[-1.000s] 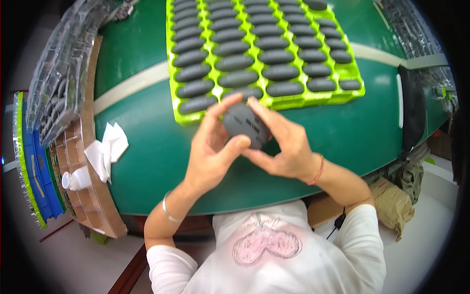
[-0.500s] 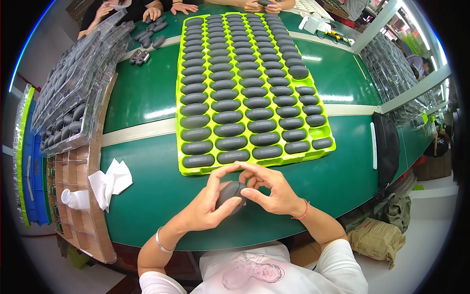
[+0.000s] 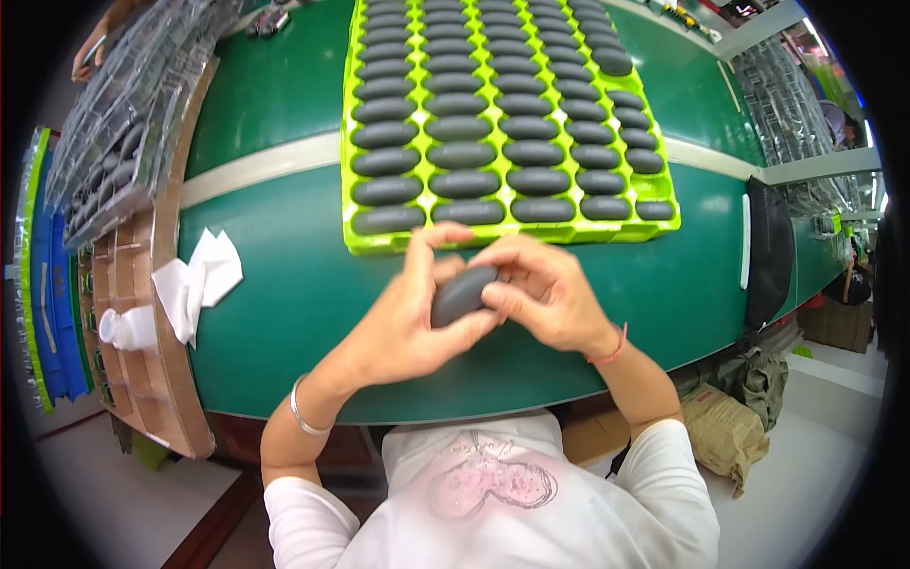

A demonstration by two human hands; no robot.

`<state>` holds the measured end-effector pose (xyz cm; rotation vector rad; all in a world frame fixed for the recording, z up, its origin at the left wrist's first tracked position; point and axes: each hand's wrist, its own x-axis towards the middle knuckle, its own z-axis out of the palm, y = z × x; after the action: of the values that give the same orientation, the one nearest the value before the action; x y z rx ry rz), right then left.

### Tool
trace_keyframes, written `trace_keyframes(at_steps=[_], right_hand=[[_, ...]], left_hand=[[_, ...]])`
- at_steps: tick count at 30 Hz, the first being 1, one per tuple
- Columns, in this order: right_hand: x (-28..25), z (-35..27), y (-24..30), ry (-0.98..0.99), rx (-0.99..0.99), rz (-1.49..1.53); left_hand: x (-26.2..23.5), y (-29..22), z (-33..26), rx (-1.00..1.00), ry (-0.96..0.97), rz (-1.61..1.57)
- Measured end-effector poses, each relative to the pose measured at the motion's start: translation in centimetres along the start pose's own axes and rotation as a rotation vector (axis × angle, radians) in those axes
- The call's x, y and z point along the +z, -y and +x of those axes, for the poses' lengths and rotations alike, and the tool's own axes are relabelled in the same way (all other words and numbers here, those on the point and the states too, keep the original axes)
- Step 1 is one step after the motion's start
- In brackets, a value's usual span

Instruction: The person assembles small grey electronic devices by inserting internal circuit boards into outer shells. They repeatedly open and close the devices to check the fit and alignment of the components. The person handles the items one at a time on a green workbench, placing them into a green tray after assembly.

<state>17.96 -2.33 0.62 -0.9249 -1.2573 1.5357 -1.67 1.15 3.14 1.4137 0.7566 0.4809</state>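
A dark grey oval case (image 3: 461, 298) is between my two hands, a little nearer to me than the tray. My left hand (image 3: 400, 318) wraps it from the left, thumb below and index finger raised at the far side. On its right end, the thumb and fingers of my right hand (image 3: 552, 296) are closed. Just beyond lies a bright yellow-green tray (image 3: 379, 245), its pockets holding several columns of like grey cases (image 3: 464, 184). Part of the held case's underside is hidden by my fingers.
A green table (image 3: 284, 303) lies beneath. To the left are a white cloth (image 3: 213, 270), a white bottle (image 3: 133, 329) in a divided cardboard box (image 3: 180, 408), and stacked clear trays (image 3: 118, 133). A black pouch (image 3: 770, 251) hangs at the right edge.
The view has tipped downward, so the tray sits higher and its far end is cut off. The held case has turned and shows more of its smooth surface between my hands.
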Motion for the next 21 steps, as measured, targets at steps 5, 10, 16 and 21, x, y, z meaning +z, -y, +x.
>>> trace_keyframes(at_steps=[5, 10, 16, 21], right_hand=[[-0.1, 0.3, 0.7, -0.211, 0.096, 0.151], [-0.2, 0.2, 0.6, -0.24, 0.094, 0.192], [-0.9, 0.6, 0.5, -0.036, -0.306, -0.248], [-1.2, 0.5, 0.3, -0.025, -0.271, -0.245]], left_hand=[[0.5, 1.2, 0.3, 0.325, -0.252, 0.095], [0.4, 1.5, 0.7, 0.473, -0.341, 0.385], [0.1, 1.5, 0.3, 0.447, -0.321, 0.318], [0.2, 0.7, 0.5, 0.47, -0.349, 0.324]])
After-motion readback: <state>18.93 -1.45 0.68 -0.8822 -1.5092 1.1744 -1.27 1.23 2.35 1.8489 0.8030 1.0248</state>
